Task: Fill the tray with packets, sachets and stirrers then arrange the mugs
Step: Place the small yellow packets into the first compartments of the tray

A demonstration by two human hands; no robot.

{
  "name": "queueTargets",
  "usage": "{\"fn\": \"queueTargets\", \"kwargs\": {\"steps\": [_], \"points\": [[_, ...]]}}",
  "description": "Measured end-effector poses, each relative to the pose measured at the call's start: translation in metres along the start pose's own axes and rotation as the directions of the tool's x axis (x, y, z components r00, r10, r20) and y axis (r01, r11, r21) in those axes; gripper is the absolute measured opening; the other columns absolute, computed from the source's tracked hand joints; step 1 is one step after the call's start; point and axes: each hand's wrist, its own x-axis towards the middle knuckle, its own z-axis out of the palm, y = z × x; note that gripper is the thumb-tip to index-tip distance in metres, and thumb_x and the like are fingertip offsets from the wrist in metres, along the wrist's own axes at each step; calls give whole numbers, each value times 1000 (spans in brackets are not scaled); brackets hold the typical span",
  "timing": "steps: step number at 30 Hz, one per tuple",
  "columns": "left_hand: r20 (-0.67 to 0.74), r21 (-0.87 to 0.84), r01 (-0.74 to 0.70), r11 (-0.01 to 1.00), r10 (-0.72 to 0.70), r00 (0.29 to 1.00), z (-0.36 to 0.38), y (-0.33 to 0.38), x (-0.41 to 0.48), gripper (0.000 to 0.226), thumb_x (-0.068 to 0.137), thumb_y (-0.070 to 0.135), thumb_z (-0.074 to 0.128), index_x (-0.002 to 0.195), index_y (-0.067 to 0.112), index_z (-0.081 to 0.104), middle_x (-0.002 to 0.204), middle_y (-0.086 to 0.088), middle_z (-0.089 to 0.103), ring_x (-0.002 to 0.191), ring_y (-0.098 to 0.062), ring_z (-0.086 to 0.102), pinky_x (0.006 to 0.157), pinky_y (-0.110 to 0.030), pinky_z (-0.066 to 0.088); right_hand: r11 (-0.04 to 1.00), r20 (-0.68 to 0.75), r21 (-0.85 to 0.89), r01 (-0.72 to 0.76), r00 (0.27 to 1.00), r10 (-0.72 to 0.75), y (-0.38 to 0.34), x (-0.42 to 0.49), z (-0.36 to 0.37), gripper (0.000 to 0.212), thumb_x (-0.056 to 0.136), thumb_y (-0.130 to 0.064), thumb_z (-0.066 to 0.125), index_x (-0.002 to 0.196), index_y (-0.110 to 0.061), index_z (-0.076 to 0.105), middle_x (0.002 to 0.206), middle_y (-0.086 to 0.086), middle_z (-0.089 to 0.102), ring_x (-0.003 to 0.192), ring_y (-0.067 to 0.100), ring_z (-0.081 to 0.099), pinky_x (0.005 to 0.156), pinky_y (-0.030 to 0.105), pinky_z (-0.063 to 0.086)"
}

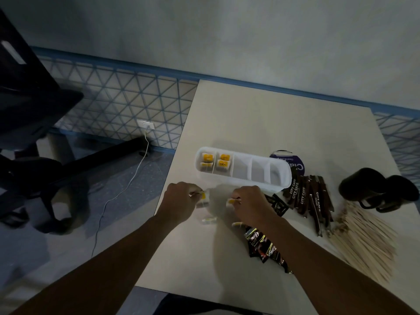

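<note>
Meanwhile each hand, left (181,199) and right (251,204), pinches a tea packet (203,196).

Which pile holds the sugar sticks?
Start at the white tray on the table. Just right of its near end lies a fan of long brown sugar sticks. Unlike the pale wooden stirrers beside them, they carry white lettering.

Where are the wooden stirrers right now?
The wooden stirrers lie in a loose pile at the table's right edge, just in front of the two dark mugs and right of the brown sachets.
</note>
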Motion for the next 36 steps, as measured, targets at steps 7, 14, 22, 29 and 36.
{"fn": "queueTargets", "kwargs": {"steps": [7, 14, 22, 29, 36], "points": [[-59, 22, -41, 999, 43, 997, -33, 20, 30, 18, 90, 26, 65, 101, 17, 77, 98, -3, 75, 88, -18, 67, 74, -23, 46, 998, -35, 56, 34, 999, -33, -18, 12, -36, 16, 89, -21, 67, 101, -19, 77, 98, 1, 75, 89, 22, 67, 81, 33, 55], [-51, 106, -82, 991, 88, 995, -55, 43, 66, 18, 92, 19, 59, 102, 14, 73, 102, -8, 72, 95, -25, 63, 77, -27, 43, 992, -163, 117, 50, 986, -30, -29, 37, -69, 16, 91, -30, 65, 98, -20, 76, 97, 2, 75, 94, 26, 65, 80, 36, 53], [109, 211, 21, 977, -45, 993, -43, 43, 95, 24, 96, 19, 47, 111, 15, 64, 113, -11, 66, 102, -30, 59, 72, -30, 38, 992, -161, 119, -35, 985, 54, -28, 65, -60, 10, 88, -22, 62, 93, -24, 70, 89, -2, 72, 84, 24, 64, 73, 40, 56], [219, 255, 65, 965, -123, 968, -27, 36, 108, 34, 90, 12, 44, 120, 17, 59, 113, -18, 62, 98, -35, 58, 70, -32, 42, 984, -44, 152, -88, 994, 96, -21, 80, -42, 13, 92, -20, 57, 92, -22, 70, 90, -1, 68, 85, 25, 62, 72, 34, 52], [105, 270, 86, 959, -118, 987, -18, 35, 115, 29, 88, 11, 49, 110, 23, 63, 105, -11, 62, 92, -31, 60, 68, -33, 48, 986, -20, 111, -124, 992, 127, -22, 91, -37, 17, 90, -15, 55, 92, -24, 70, 90, 0, 68, 84, 25, 63, 72, 34, 53]]}}
